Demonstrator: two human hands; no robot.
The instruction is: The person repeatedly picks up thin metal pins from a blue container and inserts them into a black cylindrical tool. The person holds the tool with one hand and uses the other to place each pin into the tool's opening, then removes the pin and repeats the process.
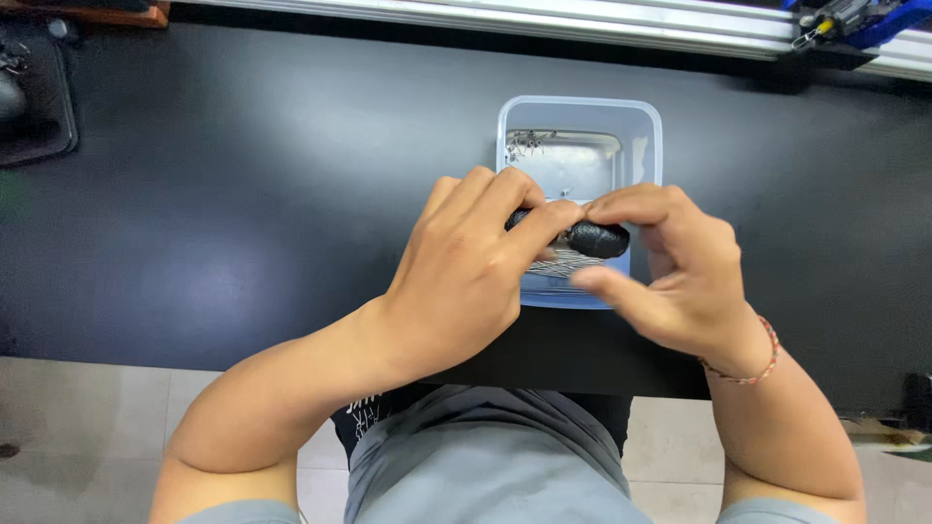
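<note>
At about nine to ten o'clock of the view, at the far left edge, a dark moulded tray (39, 107) rests on the matte black tabletop (243, 194), with a rounded black shape lying in it that is too cut off to identify. Moving right across the bare dark surface, the left hand (456, 281) comes in from seven o'clock and reaches toward the centre, its fingers curled and its fingertips pinching the left end of a small black oblong object (594, 239), which looks wrapped or rubbery. That object sits just right of centre, held above the near half of a clear rectangular plastic container (649, 146) that stands on the tabletop at about one o'clock from the middle. Inside the container, a loose cluster of thin silvery metal pins (529, 144) lies in the far left corner, and more pale wire-like pieces (563, 264) show under the black object, blurred. The right hand (680, 281), entering from five o'clock, grasps the right end of the black object with its index finger on top, the thumb stretched out below and apart from it. A thin red beaded bracelet (767, 357) circles the right wrist. At twelve to one o'clock a pale aluminium rail (582, 24) runs along the far edge, with a blue tool (854, 17) at its right end.
</note>
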